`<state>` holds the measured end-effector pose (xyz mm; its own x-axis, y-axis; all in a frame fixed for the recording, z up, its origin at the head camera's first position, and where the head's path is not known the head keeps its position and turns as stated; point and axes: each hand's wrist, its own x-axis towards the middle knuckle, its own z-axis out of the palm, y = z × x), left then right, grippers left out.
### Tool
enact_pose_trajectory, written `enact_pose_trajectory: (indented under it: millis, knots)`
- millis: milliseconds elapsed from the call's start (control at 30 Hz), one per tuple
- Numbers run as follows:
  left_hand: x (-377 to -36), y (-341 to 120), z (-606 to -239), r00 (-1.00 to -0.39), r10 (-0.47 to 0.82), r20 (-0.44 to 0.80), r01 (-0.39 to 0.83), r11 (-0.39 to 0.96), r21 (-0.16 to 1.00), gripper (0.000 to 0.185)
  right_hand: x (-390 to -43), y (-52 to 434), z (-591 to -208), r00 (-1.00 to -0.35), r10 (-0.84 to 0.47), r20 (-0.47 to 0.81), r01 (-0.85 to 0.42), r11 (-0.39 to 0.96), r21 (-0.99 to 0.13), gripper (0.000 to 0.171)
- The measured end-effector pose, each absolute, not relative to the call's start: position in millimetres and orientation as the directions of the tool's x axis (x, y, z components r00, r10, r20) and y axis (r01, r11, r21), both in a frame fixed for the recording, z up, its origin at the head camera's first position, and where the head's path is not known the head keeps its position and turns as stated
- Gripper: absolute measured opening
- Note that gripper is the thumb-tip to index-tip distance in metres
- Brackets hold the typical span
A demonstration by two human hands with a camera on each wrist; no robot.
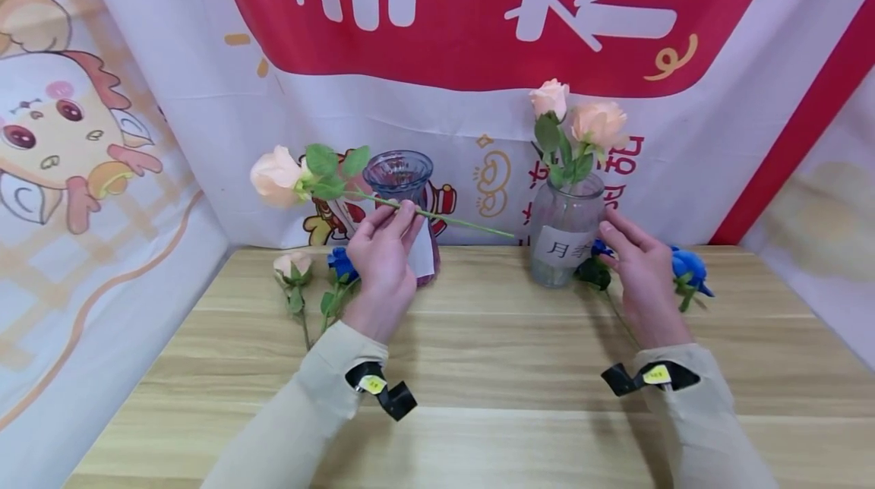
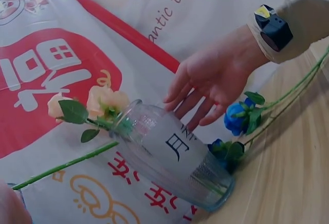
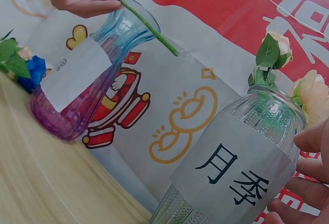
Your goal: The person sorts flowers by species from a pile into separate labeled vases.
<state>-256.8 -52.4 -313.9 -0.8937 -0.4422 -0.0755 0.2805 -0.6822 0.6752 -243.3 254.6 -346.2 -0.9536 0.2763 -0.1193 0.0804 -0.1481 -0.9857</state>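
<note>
My left hand (image 1: 386,257) pinches the green stem of a pale peach rose (image 1: 279,176). The rose lies nearly level in the air, its bloom to the left and its cut end pointing toward a clear glass vase (image 3: 241,167). Two peach roses (image 1: 577,121) stand in that vase, which bears a white label with black characters. My right hand (image 1: 639,272) is at the vase's right side, fingers fairly straight, fingertips right at the glass. Behind my left hand is a blue-and-purple glass vase (image 3: 77,93) with a white label.
On the left of the wooden table (image 1: 478,367) lie a peach rose (image 1: 294,267) and a blue rose (image 1: 342,265). More blue roses (image 2: 237,118) lie to the right of the clear vase. A printed red-and-white cloth (image 1: 478,117) hangs behind the table.
</note>
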Motion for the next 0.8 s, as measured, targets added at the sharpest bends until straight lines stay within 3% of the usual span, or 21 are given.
enact_pose_trajectory:
  millis: [333, 633, 800]
  knots:
    - [-260.8, -21.7, -301.4, -0.900, -0.435, -0.027, 0.317, -0.697, 0.643, 0.015, -243.6, 255.5, -347.6, -0.956, 0.274, -0.106, 0.064, -0.159, -0.985, 0.060]
    - [-268.2, 0.6, -288.9, -0.908, -0.419, -0.023, 0.317, -0.719, 0.619, 0.039, -243.5, 255.6, -348.3, -0.959, 0.266, -0.096, 0.059, -0.144, -0.988, 0.060]
    - [-269.8, 12.0, -280.7, -0.917, -0.398, -0.029, 0.302, -0.738, 0.604, 0.034, -243.8, 255.7, -347.2, -0.957, 0.270, -0.104, 0.066, -0.145, -0.987, 0.060]
